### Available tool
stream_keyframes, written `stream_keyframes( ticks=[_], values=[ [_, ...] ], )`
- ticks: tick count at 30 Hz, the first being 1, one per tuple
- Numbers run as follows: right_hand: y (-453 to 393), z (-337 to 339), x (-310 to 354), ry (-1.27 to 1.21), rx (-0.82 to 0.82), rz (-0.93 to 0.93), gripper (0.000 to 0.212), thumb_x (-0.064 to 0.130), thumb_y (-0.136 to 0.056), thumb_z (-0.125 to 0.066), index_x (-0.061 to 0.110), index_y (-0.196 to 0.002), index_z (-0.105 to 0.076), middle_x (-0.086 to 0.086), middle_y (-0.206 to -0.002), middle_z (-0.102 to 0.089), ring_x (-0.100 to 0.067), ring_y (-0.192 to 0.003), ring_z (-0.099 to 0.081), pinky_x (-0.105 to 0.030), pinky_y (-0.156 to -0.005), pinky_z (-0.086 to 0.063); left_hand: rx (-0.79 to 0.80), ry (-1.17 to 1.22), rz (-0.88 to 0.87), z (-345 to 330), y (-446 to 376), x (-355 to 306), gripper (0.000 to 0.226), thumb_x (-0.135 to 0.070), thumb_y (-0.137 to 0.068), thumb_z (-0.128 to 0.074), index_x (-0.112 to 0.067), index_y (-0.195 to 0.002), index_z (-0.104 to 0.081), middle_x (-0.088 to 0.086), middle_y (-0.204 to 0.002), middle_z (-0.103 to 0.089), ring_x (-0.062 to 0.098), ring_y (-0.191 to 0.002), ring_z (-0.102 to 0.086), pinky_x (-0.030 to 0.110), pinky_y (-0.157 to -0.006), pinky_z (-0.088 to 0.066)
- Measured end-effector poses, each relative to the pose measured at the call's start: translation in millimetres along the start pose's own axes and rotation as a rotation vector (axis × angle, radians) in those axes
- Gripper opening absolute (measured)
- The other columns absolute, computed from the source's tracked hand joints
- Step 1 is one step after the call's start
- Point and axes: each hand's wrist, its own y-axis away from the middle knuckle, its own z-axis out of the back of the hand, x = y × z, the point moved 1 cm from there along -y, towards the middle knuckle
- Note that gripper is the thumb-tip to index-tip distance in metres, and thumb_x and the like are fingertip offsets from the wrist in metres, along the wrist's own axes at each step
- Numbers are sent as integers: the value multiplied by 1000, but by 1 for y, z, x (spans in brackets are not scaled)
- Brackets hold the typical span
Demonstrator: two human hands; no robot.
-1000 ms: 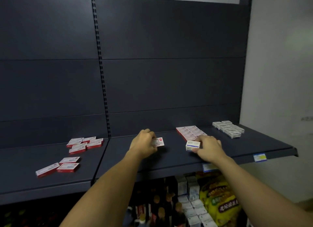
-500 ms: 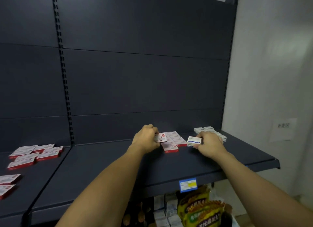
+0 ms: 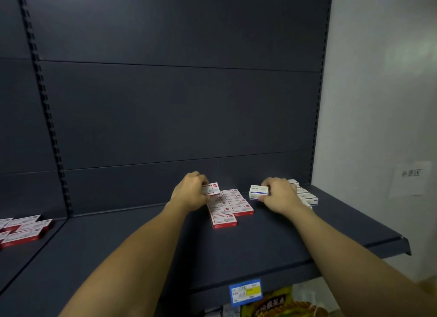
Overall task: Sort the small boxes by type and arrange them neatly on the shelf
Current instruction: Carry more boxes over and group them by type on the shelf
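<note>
My left hand (image 3: 190,192) grips a flat red-and-white box (image 3: 211,189) just above the left rear corner of a tidy block of the same red-and-white boxes (image 3: 233,204) on the dark shelf (image 3: 272,241). My right hand (image 3: 280,194) holds a small white-and-blue box (image 3: 258,192) between the red block and a row of white-and-blue boxes (image 3: 306,196) at the shelf's right rear, partly hidden behind the hand.
Several more red-and-white boxes (image 3: 22,230) lie loose on the neighbouring shelf at far left. A blue price tag (image 3: 246,292) hangs on the front edge, with yellow packets (image 3: 279,307) below. A white wall (image 3: 383,103) bounds the right side.
Both hands have carried their boxes rightward along the shelf; the left now holds its box over the red block, and the right has its box close to the white-and-blue row.
</note>
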Motion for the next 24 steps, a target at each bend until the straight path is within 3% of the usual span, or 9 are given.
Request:
stream_keyframes(
  ticks=[17, 24],
  values=[
    [-43, -6, -85, -142, 100, 182, 30, 37, -79, -74, 27, -107, -66, 3, -111, -67, -22, -112, -57, -41, -100, -41, -31, -82, 181, -43, 8, -79, 34, -30, -79, -75, -22, -111, -66, -10, -105, -51, 15, -104, -54, 35, -81, -53],
    [-34, -10, -101, -182, 137, 247, 26, 37, -79, -74, 29, -103, -66, 6, -105, -68, -19, -107, -57, -39, -99, -39, -31, -83, 211, -57, 22, -106, 39, -25, -82, -74, -18, -120, -68, -5, -115, -57, 18, -111, -55, 37, -91, -52]
  ],
)
